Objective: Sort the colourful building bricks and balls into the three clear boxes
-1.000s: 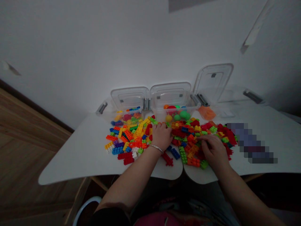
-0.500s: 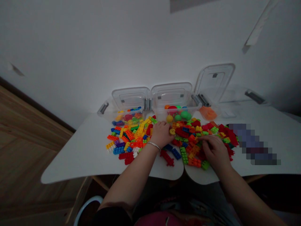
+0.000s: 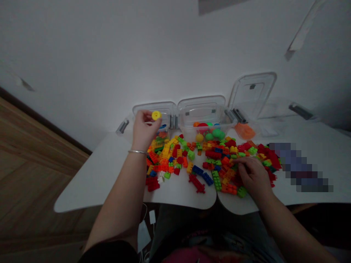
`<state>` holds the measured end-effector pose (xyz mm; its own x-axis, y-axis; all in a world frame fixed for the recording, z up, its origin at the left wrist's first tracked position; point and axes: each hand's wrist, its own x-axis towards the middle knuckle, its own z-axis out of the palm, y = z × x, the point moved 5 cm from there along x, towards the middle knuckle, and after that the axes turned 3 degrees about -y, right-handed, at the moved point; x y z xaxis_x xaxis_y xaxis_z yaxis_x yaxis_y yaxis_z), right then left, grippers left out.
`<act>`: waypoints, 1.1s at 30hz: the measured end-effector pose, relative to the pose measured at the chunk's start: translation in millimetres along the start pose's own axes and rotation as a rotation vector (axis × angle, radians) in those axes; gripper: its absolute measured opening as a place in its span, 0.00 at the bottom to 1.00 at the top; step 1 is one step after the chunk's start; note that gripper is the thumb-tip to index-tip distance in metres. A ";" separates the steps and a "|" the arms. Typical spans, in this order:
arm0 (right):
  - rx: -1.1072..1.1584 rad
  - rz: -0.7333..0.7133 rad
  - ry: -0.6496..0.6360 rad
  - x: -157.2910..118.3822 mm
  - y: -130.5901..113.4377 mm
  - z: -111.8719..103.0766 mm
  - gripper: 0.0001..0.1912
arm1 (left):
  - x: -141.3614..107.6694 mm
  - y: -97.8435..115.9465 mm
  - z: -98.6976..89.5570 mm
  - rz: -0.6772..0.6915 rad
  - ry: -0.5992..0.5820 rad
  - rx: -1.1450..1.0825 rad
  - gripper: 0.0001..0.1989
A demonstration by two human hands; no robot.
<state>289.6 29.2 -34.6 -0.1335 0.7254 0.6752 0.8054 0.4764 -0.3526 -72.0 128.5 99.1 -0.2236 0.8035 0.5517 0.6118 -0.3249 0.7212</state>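
My left hand (image 3: 144, 128) is raised over the left box, its thumb and fingers closed on a small round yellow toy wheel (image 3: 156, 115) with a hole in its middle. A silver bangle is on that wrist. Toward the right, my right hand (image 3: 253, 175) rests low over a heap of toy bricks (image 3: 225, 170), thumb and forefinger apart. Its fingertips touch the heap near an orange brick, and the other fingers are partly hidden. Red, blue, yellow and green bricks (image 3: 170, 157) lie spread below my left hand.
Three clear plastic boxes stand along the wall with lids up: the left box (image 3: 171, 136) holds bricks, the middle box (image 3: 188, 126) coloured balls, the right box (image 3: 276, 126) an orange piece (image 3: 245, 130). A blurred patch covers something on the white table (image 3: 90, 175).
My left hand has lifted from the middle of the bricks and moved up and left, carrying the yellow toy wheel over the left box. My right hand has stayed on the heap.
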 end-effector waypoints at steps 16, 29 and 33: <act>0.006 -0.006 0.011 -1.1 1.0 0.2 0.09 | 29.7 -65.6 -2.5 -0.405 -0.240 0.764 0.20; 0.005 -0.015 0.010 -2.6 3.0 1.3 0.09 | 25.7 -62.4 -4.9 -0.267 -0.153 0.703 0.18; -0.003 -0.007 0.007 -2.9 2.8 0.8 0.09 | -2.2 -36.3 -8.1 0.019 0.064 0.595 0.16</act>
<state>291.8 28.8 -38.0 -0.1351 0.7189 0.6819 0.8063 0.4798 -0.3460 -99.9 134.4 75.1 -0.2428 0.7627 0.5995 0.9319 0.0116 0.3626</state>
